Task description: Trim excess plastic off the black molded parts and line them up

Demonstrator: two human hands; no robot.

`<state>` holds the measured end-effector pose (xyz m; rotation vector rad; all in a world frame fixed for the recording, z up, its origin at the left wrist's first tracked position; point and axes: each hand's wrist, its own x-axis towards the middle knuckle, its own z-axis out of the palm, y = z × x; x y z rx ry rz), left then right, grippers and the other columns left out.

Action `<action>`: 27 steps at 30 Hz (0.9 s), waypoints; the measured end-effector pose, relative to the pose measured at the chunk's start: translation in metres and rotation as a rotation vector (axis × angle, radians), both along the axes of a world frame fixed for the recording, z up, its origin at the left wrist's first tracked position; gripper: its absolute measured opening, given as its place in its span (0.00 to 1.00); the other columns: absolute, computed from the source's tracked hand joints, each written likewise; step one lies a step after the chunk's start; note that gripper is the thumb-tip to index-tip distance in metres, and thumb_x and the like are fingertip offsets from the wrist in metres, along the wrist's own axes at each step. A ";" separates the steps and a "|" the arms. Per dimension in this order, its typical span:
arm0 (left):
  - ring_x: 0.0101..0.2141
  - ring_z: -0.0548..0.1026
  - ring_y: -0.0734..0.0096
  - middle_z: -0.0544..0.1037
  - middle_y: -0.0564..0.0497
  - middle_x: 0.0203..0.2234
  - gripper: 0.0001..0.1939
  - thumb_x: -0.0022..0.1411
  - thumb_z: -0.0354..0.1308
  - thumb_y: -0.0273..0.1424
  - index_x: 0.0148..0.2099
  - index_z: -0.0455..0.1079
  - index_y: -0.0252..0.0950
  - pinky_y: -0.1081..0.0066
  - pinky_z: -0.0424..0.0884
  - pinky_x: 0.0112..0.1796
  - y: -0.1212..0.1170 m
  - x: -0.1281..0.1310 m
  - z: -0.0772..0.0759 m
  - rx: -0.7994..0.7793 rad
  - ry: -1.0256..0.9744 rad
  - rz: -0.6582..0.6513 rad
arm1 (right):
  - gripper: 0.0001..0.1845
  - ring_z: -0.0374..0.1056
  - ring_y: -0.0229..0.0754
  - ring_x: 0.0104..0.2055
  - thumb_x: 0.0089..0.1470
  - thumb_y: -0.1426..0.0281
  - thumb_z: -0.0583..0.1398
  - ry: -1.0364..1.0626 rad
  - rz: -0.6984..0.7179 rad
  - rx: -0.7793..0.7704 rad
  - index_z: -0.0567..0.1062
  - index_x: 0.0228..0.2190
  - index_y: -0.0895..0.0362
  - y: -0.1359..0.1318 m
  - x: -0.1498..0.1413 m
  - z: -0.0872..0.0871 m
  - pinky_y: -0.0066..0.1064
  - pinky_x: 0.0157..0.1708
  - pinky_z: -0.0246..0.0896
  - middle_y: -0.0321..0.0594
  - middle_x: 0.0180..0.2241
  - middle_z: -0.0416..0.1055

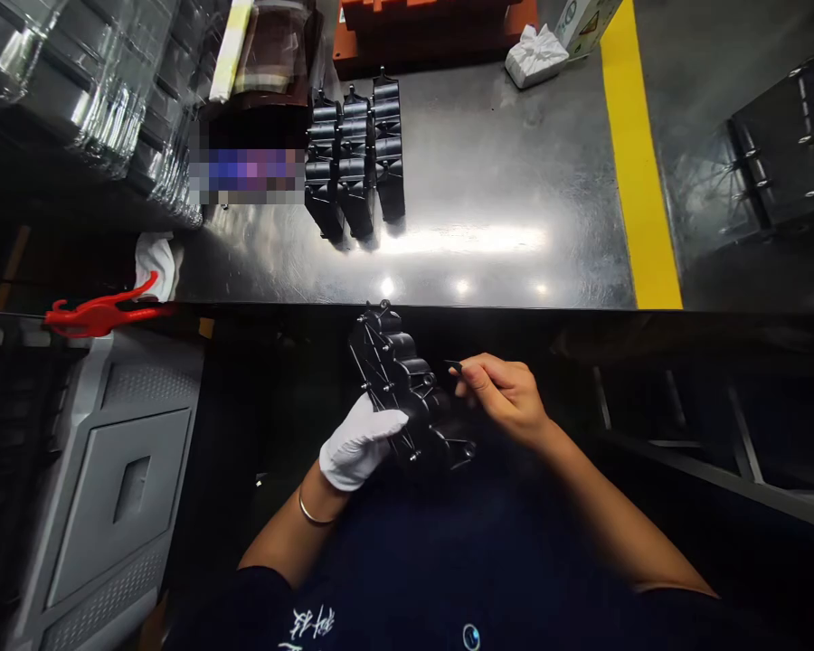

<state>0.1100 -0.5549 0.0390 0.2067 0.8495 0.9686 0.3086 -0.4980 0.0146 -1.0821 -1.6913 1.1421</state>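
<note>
My left hand (359,443), in a white glove, grips a black moulded plastic part (393,371) with rounded bumps and small shiny pins. The part is tilted and held in front of my body, below the bench edge. My bare right hand (506,393) is beside it, thumb and fingers pinched on a small thin black blade-like tool (454,366). A small gap separates the tool's tip from the part. Three similar black parts (356,163) stand side by side on the metal bench (488,172).
An orange-red block (434,36) stands at the back of the bench near a white wrapped bundle (535,56). Yellow tape (641,163) crosses the bench at right. Plastic-wrapped trays (95,81) are stacked at left, above a red air gun (101,315) and a grey crate (118,488).
</note>
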 end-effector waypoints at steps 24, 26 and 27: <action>0.35 0.78 0.65 0.81 0.46 0.35 0.17 0.51 0.68 0.30 0.44 0.76 0.31 0.68 0.73 0.41 0.002 0.015 -0.009 -0.166 -0.027 0.113 | 0.24 0.54 0.34 0.20 0.60 0.54 0.56 -0.222 0.233 0.454 0.65 0.18 0.55 0.005 0.012 0.016 0.30 0.21 0.46 0.33 0.17 0.58; 0.36 0.78 0.66 0.81 0.46 0.36 0.16 0.52 0.68 0.31 0.44 0.76 0.31 0.68 0.73 0.43 0.003 0.018 -0.008 -0.160 -0.038 0.120 | 0.24 0.55 0.35 0.21 0.59 0.51 0.55 -0.243 0.176 0.425 0.67 0.20 0.55 0.004 0.010 0.016 0.30 0.22 0.48 0.34 0.17 0.59; 0.37 0.78 0.65 0.81 0.46 0.37 0.16 0.53 0.67 0.31 0.44 0.76 0.31 0.67 0.73 0.44 0.004 0.019 -0.008 -0.159 -0.036 0.128 | 0.25 0.54 0.35 0.21 0.59 0.51 0.54 -0.265 0.160 0.415 0.66 0.19 0.55 0.004 0.010 0.016 0.30 0.22 0.47 0.34 0.17 0.59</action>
